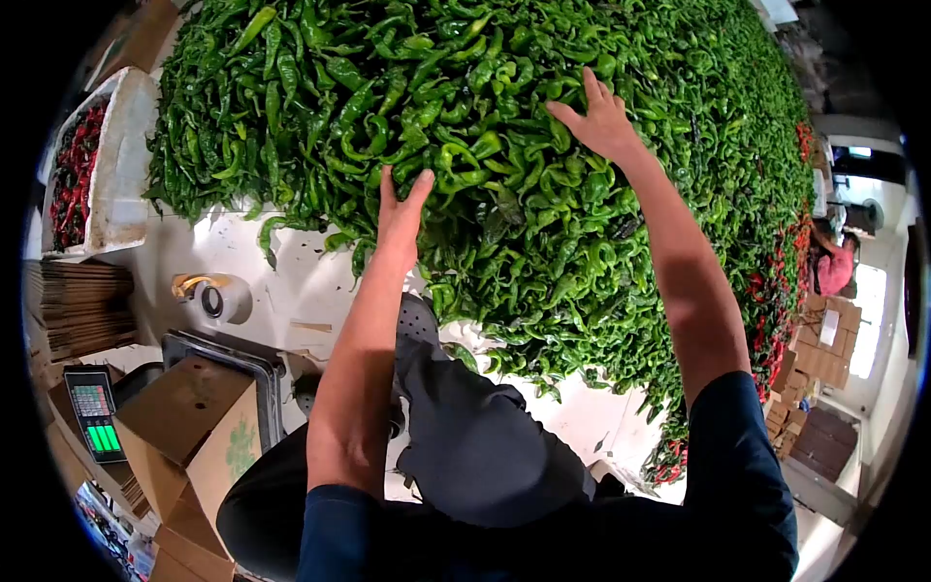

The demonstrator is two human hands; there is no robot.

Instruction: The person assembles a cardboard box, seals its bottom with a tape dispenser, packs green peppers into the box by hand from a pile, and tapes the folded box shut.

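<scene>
A large heap of long green peppers point(465, 107) covers the floor in front of me. My left hand point(400, 213) reaches into its near edge, thumb and fingers apart, with some fingers partly hidden. Farther right and higher up, my right hand point(603, 121) lies over the peppers with its fingers spread. I see no pepper gripped in either hand. Curled peppers lie between the two hands, and a few loose ones are on the white floor along the heap's edge.
A white foam box point(126, 160) of red peppers stands at the left. Below it are flattened cardboard point(82, 306), a roll of tape point(210, 299), an open carton point(199, 417) and a scale display point(94, 412). Red peppers point(766, 335) edge the heap's right side; a person in red point(836, 267) is beyond.
</scene>
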